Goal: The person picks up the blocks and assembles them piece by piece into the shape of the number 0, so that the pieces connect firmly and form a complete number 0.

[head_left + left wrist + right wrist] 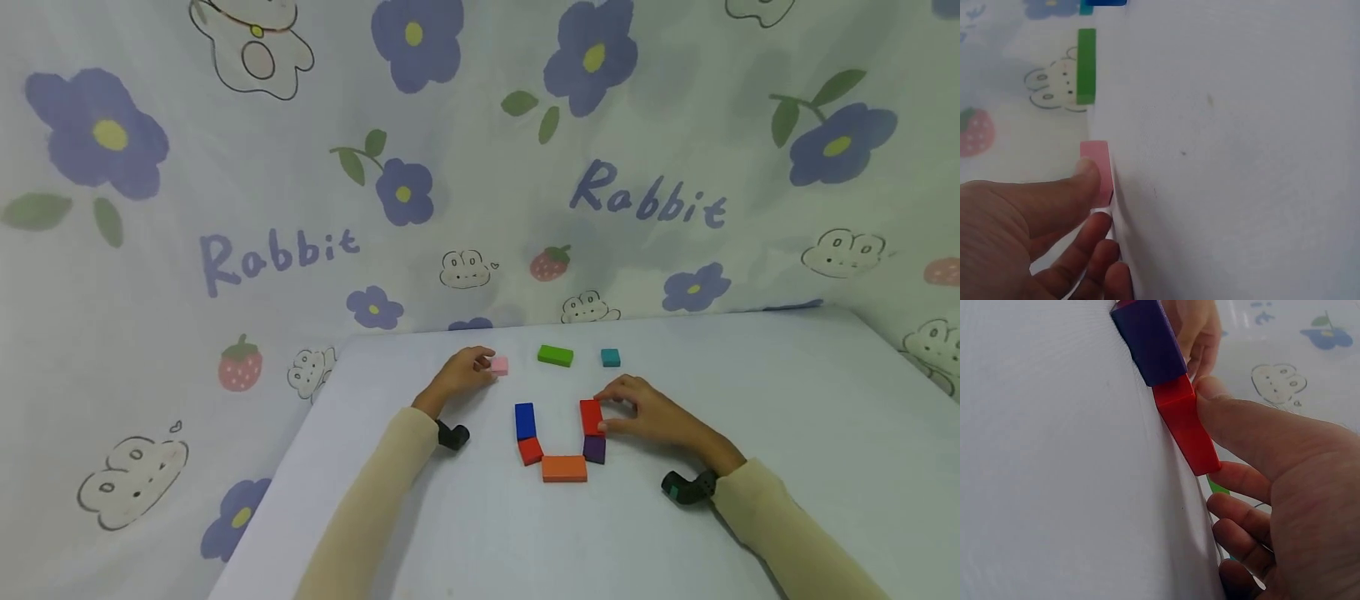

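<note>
First: Start with the head view. Where are your hands?

Second: Your left hand [465,372] curls at the pink block [499,367], toward the far side of the table [450,533]. Your right hand [648,414] spans the long red block [591,417], which meets the purple block [595,450]. The orange block [564,469] lies nearest you, with the small red block [530,452] and the blue block [525,422] up the left, making a U.

First: Any risk there?

Second: Your right hand could skew that side if it pushes toward you, because the long red block would drive into the purple block. Beyond the U, the green block [556,356] and the teal block [611,357] lie apart from your hands; a wide sweep of your left hand to the right might clip the green block.

First: And the left wrist view?

Second: Your thumb presses on the pink block in what looks like a pinch, the other fingers bent beside it. You can't tell what bears on its hidden side; if that contact is slight, the block might twist or slip.

First: Right wrist?

Second: Your thumb and a finger clamp the long red block end to end, your thumb right by the purple block. Let go unevenly and your thumb could nudge the joint apart.
</note>
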Demonstrator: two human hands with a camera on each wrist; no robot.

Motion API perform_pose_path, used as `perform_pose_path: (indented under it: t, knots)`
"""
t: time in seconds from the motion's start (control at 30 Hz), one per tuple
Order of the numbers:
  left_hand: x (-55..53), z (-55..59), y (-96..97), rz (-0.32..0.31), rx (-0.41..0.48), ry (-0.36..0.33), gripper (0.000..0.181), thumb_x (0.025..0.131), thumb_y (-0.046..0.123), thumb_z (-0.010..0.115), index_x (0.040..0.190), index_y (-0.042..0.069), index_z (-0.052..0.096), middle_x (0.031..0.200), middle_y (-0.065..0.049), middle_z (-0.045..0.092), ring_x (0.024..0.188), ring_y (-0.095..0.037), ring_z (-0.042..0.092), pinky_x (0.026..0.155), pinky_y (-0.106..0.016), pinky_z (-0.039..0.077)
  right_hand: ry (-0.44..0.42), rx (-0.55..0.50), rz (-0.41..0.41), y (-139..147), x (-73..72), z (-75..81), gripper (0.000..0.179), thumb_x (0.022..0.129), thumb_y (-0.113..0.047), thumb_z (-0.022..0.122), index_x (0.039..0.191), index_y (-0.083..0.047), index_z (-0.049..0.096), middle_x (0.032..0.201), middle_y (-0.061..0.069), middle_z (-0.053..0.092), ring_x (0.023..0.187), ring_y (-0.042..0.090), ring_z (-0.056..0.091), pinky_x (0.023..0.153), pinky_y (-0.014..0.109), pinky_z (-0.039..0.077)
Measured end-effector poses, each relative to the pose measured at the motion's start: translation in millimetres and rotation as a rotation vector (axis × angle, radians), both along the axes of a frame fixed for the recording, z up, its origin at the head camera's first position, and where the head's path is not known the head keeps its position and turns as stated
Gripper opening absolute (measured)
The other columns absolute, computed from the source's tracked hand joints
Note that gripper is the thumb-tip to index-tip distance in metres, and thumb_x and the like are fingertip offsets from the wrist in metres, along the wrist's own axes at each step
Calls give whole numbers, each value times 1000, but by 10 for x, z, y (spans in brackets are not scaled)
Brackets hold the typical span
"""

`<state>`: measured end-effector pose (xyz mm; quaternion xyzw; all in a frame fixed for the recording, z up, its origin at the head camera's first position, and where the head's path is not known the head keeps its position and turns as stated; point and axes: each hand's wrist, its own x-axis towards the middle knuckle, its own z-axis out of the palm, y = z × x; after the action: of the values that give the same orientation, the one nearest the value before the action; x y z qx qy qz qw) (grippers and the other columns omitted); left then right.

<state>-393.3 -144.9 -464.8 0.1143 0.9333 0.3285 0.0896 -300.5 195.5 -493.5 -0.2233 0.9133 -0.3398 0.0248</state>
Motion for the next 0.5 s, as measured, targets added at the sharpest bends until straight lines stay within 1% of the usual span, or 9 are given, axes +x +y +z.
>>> perform_pose_path:
  t: [0.1,0.2,0.4,0.5]
  knots:
    - [-16,-34,7,-4,-4,1,43,85,20,66,126,15,56,113,-5,61,103,-21,55,93,-39,45,-4,0,0,13,11,-19,49,72,-56,70,114,-31,61,115,-8,54,112,15,46,90,40,48]
    - [-41,-24,27,-3,-13,15,41,85,20,67,125,16,57,111,-4,61,102,-19,55,92,-38,46,17,0,9,29,0,-12,50,73,-57,69,115,-30,61,115,-8,54,111,15,47,89,39,48]
    - [-40,-42,47,-22,-5,22,38,87,20,64,124,17,57,112,-4,60,102,-19,54,93,-37,46,40,7,-3,33,2,-22,50,72,-58,69,114,-31,61,114,-9,55,111,14,47,89,40,48]
    - [-41,-63,31,-4,-13,22,37,87,20,65,123,17,58,111,-3,60,101,-18,54,92,-36,46,30,4,5,19,5,-35,51,72,-59,69,114,-31,61,115,-9,55,111,15,46,90,42,47]
